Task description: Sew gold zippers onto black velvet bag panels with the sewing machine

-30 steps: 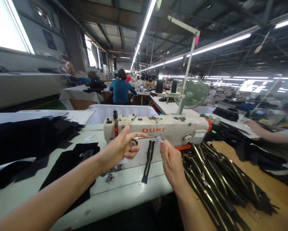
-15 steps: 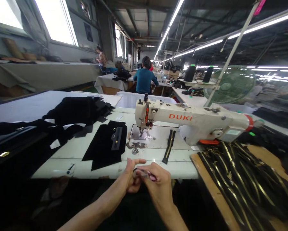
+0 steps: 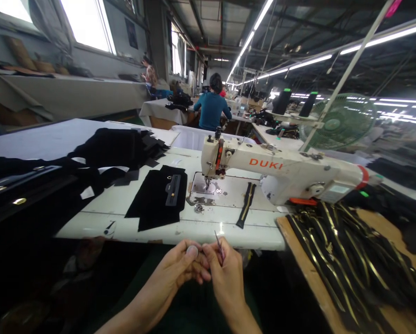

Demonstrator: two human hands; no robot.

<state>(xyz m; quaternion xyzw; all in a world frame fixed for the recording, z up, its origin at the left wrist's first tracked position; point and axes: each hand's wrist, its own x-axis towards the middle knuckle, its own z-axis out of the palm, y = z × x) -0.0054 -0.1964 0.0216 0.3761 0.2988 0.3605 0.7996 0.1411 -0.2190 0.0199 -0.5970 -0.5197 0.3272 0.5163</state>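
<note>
My left hand (image 3: pixel 180 266) pinches a small round bobbin (image 3: pixel 192 252) under its thumb. Held in my right hand (image 3: pixel 225 269) is a slim, pointed tool (image 3: pixel 219 243) with a purplish handle, its tip up; whether it is snips or tweezers I cannot tell. Both hands meet fingertip to fingertip before the table's front edge. Beyond them stands a white sewing machine (image 3: pixel 280 169). A small metal bobbin case (image 3: pixel 198 208) lies in front of its needle plate. To the left is a black fabric panel (image 3: pixel 159 197) with a dark strip on it; to the right lies a short zipper piece (image 3: pixel 246 205).
Many black zippers with gold teeth (image 3: pixel 347 255) cover a board on the right. Black fabric pieces (image 3: pixel 113 148) are piled at left. A green fan (image 3: pixel 336 120) and thread cones (image 3: pixel 282 101) stand behind the machine. A co-worker (image 3: pixel 213 106) sits ahead.
My right hand has drawn back from the left palm, and its tool now points upward. The left fingers have curled in, with the thumb over the bobbin. The view has shifted slightly.
</note>
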